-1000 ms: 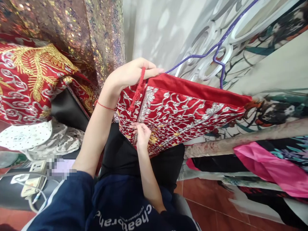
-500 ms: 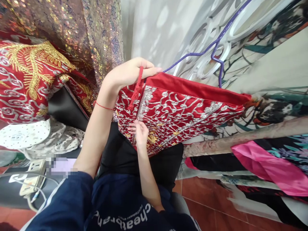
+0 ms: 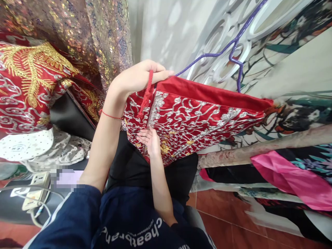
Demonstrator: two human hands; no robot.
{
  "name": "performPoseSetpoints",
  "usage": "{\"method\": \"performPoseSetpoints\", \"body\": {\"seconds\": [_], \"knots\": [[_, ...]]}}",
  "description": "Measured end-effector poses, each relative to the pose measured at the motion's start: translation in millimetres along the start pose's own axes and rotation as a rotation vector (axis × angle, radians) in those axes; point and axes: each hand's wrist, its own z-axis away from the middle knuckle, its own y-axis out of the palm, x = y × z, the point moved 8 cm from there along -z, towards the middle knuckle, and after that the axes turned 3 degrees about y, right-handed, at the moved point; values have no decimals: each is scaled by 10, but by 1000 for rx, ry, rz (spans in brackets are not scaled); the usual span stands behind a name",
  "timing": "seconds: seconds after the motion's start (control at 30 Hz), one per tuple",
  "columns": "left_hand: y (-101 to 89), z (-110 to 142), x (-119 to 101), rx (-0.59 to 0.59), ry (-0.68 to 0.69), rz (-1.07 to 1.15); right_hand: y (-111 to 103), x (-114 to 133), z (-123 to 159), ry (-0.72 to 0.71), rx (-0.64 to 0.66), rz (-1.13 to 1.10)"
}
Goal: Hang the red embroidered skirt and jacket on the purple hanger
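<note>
Though apart, both hands (image 3: 140,76) at garment (image 3: 192,114)

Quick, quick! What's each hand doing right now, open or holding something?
Left hand: closed, holding the red embroidered garment by its top edge.
Right hand: at the garment's front; whether it pinches anything cannot be told.

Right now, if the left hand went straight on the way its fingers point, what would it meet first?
Probably the hanger, which shows just beyond the left hand in the picture, though the depth there is unclear.
</note>
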Motion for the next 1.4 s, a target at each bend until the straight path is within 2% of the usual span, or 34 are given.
{"method": "performPoseSetpoints", "body": {"seconds": [0.53, 0.7, 0.8, 1.03, 1.17, 1.23, 1.27, 1.33, 1.4], "knots": [[-2, -1, 26, -18, -56, -5, -6, 15, -74, 29, 48, 57], [-21, 7, 25, -27, -71, -9, -38, 2, -139, -13, 95, 74], [-26, 6, 36, -24, -60, -16, -26, -15, -142, 15, 129, 44], [-18, -20, 35, -11, -16, -48, 8, 63, -110, -22, 68, 46], [-30, -18, 34, -22, -24, -54, -7, 33, -113, 9, 45, 68], [-32, -16, 33, -22, -20, -46, -31, 51, -79, -74, 34, 136], [-31, -15, 35, -19, -17, -40, -43, 84, -43, -163, 25, 197], [-30, -15, 37, -12, -11, -26, -72, 171, 80, -404, -29, 374], [-30, -15, 35, -9, -6, -24, -118, 230, 237, -645, -147, 575]]}}
